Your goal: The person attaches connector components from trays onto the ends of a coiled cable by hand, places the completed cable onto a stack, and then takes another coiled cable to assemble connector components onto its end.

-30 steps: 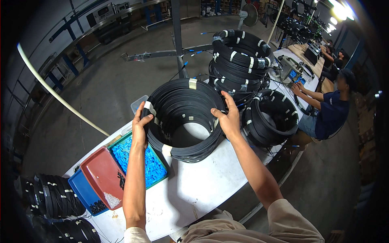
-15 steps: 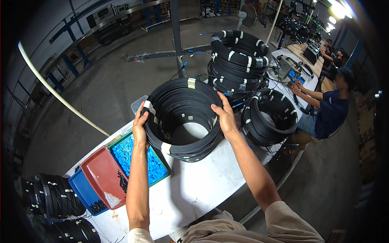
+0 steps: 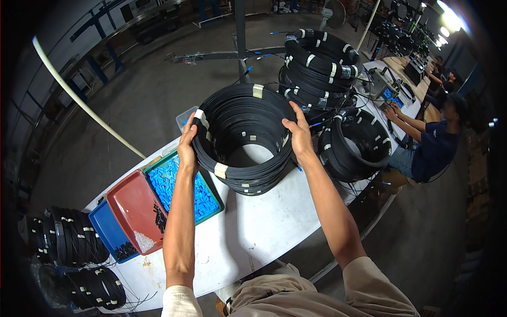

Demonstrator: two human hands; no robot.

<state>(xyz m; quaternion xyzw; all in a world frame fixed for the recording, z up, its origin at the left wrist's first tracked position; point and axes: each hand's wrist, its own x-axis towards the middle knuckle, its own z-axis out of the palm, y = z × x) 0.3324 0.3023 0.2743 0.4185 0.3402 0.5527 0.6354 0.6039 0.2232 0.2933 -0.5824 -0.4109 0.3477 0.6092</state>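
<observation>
A tall stack of black cable coils (image 3: pixel 259 180), bound with pale tape tabs, stands between my two hands over the white table. Against its left side presses my left hand (image 3: pixel 187 147), with its fingers along the outer wall. My right hand (image 3: pixel 300 134) grips the opposite side, thumb near the top rim and fingers outside. Through the middle of the coils the table's white surface shows. Whether the bottom of the stack rests on the table or is raised, I cannot tell.
Left are a green tray of blue pieces (image 3: pixel 210 203), a red tray (image 3: pixel 129 203) and a blue tray (image 3: pixel 103 224). More coils (image 3: pixel 317 74) stand at the back right, beside a shorter stack (image 3: pixel 346 153). A seated co-worker (image 3: pixel 435 142) handles a device. Further coils (image 3: pixel 76 238) lie lower left.
My view has tilted slightly, so most of the scene sits higher in the picture. Both hands keep their hold on the coil stack, which has hardly moved against the table.
</observation>
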